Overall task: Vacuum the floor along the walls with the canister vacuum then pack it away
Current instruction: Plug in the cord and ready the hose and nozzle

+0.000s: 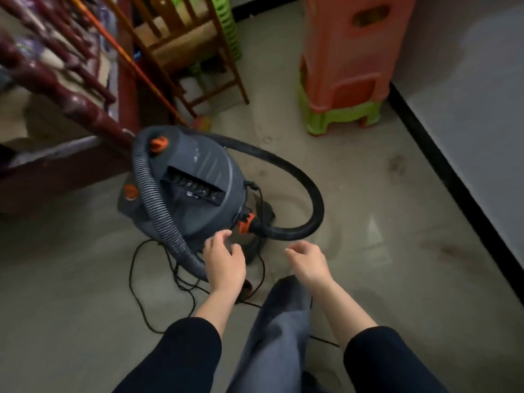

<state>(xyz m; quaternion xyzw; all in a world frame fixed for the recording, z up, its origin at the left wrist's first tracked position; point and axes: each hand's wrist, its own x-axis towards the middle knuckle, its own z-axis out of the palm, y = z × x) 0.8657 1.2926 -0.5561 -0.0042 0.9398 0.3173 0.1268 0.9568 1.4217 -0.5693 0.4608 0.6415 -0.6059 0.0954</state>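
Observation:
A dark grey canister vacuum (195, 182) with orange fittings stands on the floor in the middle of the view. Its ribbed hose (300, 177) loops out to the right and back over the lid, then runs down the left side. A thin black power cord (147, 304) lies tangled on the floor in front of it. My left hand (224, 260) hovers over the hose at the canister's near side, fingers loosely spread, holding nothing. My right hand (307, 260) hangs free to the right of the canister, fingers loosely curled, empty.
A dark red wooden bench (71, 100) stands at the left. Behind the vacuum are a wooden chair (195, 43) and a leaning broom (141, 69). Stacked orange and green plastic stools (348, 66) stand at the back right. A white wall with a black skirting (442, 154) runs along the right.

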